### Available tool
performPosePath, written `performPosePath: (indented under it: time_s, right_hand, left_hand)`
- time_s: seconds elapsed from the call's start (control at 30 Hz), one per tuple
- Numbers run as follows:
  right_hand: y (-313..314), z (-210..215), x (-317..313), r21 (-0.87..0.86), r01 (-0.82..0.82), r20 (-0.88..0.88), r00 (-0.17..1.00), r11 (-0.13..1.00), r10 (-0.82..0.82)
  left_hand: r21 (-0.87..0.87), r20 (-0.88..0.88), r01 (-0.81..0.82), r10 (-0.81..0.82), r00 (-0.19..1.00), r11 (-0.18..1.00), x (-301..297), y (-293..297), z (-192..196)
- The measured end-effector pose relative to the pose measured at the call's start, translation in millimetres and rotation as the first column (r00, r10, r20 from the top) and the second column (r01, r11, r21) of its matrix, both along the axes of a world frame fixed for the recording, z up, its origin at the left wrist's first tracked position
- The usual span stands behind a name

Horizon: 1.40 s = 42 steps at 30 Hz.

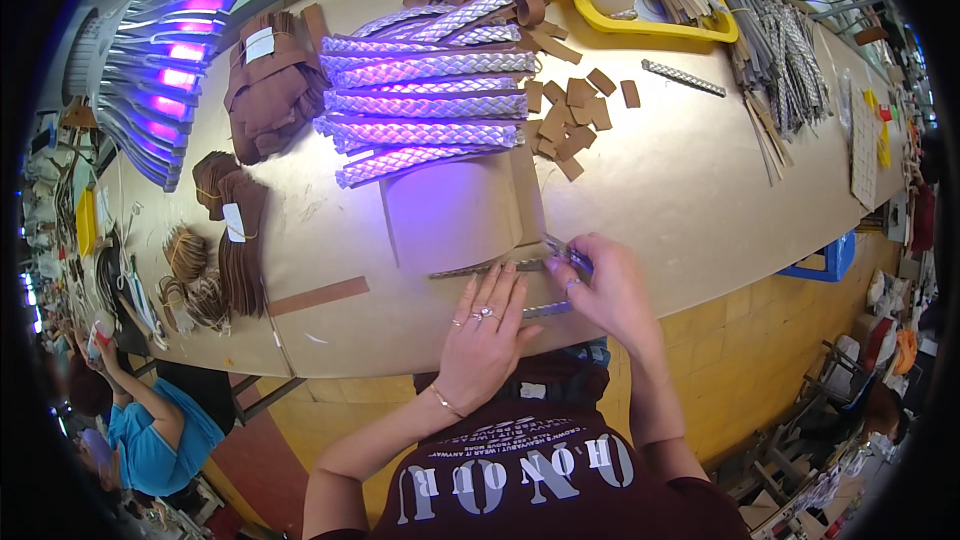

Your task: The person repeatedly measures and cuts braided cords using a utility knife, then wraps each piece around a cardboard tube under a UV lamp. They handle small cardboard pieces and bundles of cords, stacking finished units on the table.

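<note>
My left hand (487, 332) lies flat, fingers spread, pressing a narrow silver braided strip (480, 269) onto the tan work table (680, 200) near its front edge. My right hand (607, 285) is closed around a slim blue tool (570, 256) whose tip meets the strip's right end. A second short braided piece (548, 310) lies under my right palm. A curved sheet of tan card (460, 210) sits just behind the strip.
A row of silver braided straps (425, 105) lies at the table's middle under a purple lamp (175, 60). Brown leather tabs (570, 115), brown strap bundles (270, 80), a yellow tray (650, 20) and grey strips (780, 60) lie around. Another person in blue (150, 430) sits at lower left.
</note>
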State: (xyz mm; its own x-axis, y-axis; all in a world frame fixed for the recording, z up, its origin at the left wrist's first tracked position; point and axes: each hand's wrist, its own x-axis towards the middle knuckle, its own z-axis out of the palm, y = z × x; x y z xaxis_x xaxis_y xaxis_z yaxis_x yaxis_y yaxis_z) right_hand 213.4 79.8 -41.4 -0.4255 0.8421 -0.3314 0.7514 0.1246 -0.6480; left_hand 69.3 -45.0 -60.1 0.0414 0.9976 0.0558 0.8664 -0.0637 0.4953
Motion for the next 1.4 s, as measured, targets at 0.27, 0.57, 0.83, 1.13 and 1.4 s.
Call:
performPosePath:
  time_s: [0.27, 0.57, 0.83, 1.13, 1.4]
  right_hand:
    - [3, 5, -6, 0.058, 0.003, 0.048, 0.999, 0.998, -0.006]
    - [-1, -1, -7, 0.053, 0.118, -0.046, 0.992, 0.992, -0.116]
    - [-13, -11, -4, 0.089, 0.150, -0.015, 0.989, 0.985, -0.149]
    - [-17, -9, -3, 0.079, 0.132, 0.001, 0.991, 0.988, -0.132]
    - [-18, -10, -4, 0.095, 0.135, -0.014, 0.991, 0.986, -0.134]
  left_hand:
    - [-0.021, -0.017, -0.079, 0.079, 0.997, 0.997, 16, 2, -14]
    - [0.090, -0.049, -0.080, 0.084, 0.995, 0.993, 17, 1, -25]
    - [0.112, -0.155, -0.098, 0.115, 0.981, 0.989, 21, 8, -20]
    - [0.109, -0.212, -0.091, 0.112, 0.971, 0.990, 22, 10, -19]
    - [0.119, -0.221, -0.088, 0.113, 0.969, 0.989, 21, 11, -18]
